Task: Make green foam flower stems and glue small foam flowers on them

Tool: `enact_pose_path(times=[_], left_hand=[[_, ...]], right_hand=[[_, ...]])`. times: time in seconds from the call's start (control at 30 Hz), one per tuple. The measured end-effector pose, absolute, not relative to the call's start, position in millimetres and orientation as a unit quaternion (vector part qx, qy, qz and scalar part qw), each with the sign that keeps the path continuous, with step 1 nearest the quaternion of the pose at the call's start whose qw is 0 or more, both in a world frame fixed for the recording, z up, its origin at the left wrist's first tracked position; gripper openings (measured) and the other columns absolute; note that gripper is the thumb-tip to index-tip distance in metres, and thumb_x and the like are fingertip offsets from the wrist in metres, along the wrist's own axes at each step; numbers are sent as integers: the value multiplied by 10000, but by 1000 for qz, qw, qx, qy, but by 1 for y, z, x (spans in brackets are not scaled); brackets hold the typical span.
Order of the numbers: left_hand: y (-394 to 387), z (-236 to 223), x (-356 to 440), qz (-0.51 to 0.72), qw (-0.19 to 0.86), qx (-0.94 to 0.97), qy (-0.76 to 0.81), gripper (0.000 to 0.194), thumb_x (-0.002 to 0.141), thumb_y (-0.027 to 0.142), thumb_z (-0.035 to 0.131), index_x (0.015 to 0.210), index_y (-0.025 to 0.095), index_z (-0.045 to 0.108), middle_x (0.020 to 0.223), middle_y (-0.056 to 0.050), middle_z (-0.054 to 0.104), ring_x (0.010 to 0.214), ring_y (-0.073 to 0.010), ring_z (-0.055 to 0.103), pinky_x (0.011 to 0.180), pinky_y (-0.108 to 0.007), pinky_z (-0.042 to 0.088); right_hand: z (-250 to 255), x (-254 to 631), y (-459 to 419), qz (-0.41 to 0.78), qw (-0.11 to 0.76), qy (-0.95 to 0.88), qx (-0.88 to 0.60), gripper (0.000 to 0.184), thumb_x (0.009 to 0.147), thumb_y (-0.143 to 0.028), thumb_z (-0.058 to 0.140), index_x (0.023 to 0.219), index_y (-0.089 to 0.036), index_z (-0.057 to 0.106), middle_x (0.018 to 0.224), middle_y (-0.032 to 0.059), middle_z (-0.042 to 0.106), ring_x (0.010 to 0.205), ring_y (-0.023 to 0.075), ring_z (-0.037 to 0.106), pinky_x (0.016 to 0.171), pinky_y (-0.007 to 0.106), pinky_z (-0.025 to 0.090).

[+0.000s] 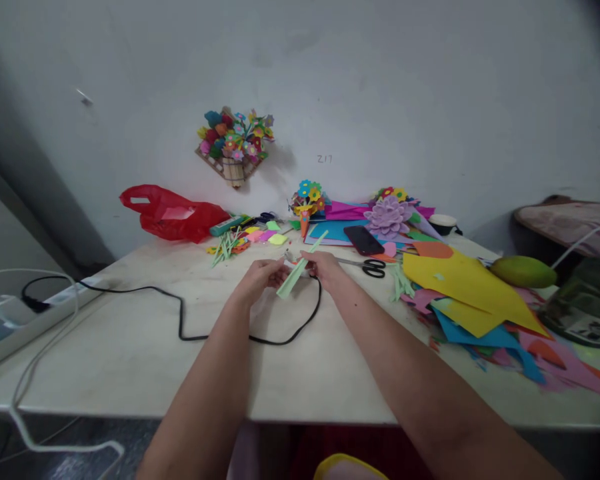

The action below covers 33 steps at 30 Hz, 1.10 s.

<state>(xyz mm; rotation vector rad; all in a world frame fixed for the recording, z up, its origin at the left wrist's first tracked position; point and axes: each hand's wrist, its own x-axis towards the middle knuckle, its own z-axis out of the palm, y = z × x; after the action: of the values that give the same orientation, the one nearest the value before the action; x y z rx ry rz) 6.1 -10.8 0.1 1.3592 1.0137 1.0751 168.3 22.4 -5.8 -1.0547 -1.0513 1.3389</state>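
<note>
Pinched in my right hand (324, 268) is a pale green strip of foam or paper (294, 277), slanting from lower left to upper right. To its left, my left hand (266, 275) has its fingers curled close together; what they hold, if anything, is hidden. Behind the strip, between both hands, shows part of a small white and orange device (291, 259). A black cord (280, 343) loops across the table to it. The device is mostly covered, so its kind is unclear.
Scissors (373, 267) and a phone (364, 240) lie beyond my right hand. Coloured foam sheets (465, 287), a mango (524, 272) and a glass jar (587, 303) are at right. Green strips (225, 247) and a red bag (173, 215) lie back left. A power strip (55, 310) runs along the left.
</note>
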Motion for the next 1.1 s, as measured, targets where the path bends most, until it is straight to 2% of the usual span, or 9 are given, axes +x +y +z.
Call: enact_pose_path(times=[0.17, 0.3, 0.53, 0.87, 1.1], left_hand=[[-14, -2, 11, 449, 465, 634, 424, 324, 640, 437, 631, 540, 132, 589, 429, 6, 482, 389, -65, 411, 393, -196, 299], [-15, 0, 13, 444, 454, 642, 430, 301, 619, 413, 653, 554, 131, 569, 412, 29, 433, 380, -52, 354, 384, -195, 244], [-13, -1, 14, 404, 454, 669, 428, 362, 655, 474, 598, 557, 149, 473, 423, 56, 366, 388, -41, 284, 393, -200, 179], [-15, 2, 20, 341, 424, 717, 434, 389, 721, 537, 495, 654, 156, 453, 496, 60, 374, 440, -55, 327, 422, -194, 253], [-15, 1, 18, 306, 423, 735, 432, 401, 745, 552, 457, 655, 161, 439, 496, 54, 392, 428, -62, 344, 414, -205, 264]], right_hand=[[-5, 159, 16, 517, 513, -523, -443, 275, 575, -290, 665, 476, -154, 448, 411, -54, 408, 417, 54, 348, 394, 200, 202], [-3, 156, 13, 500, 494, -546, -455, 318, 565, -331, 674, 466, -171, 418, 372, -82, 314, 400, 52, 288, 415, 210, 208], [2, 157, 13, 467, 533, -521, -477, 313, 542, -299, 667, 423, -170, 408, 370, -68, 366, 397, 56, 321, 422, 217, 231], [10, 162, 12, 469, 569, -481, -475, 185, 548, -254, 644, 465, -141, 523, 378, -55, 421, 386, 54, 325, 406, 214, 221], [14, 166, 13, 467, 593, -443, -485, 224, 568, -208, 641, 429, -156, 472, 386, -52, 402, 395, 56, 326, 407, 210, 219]])
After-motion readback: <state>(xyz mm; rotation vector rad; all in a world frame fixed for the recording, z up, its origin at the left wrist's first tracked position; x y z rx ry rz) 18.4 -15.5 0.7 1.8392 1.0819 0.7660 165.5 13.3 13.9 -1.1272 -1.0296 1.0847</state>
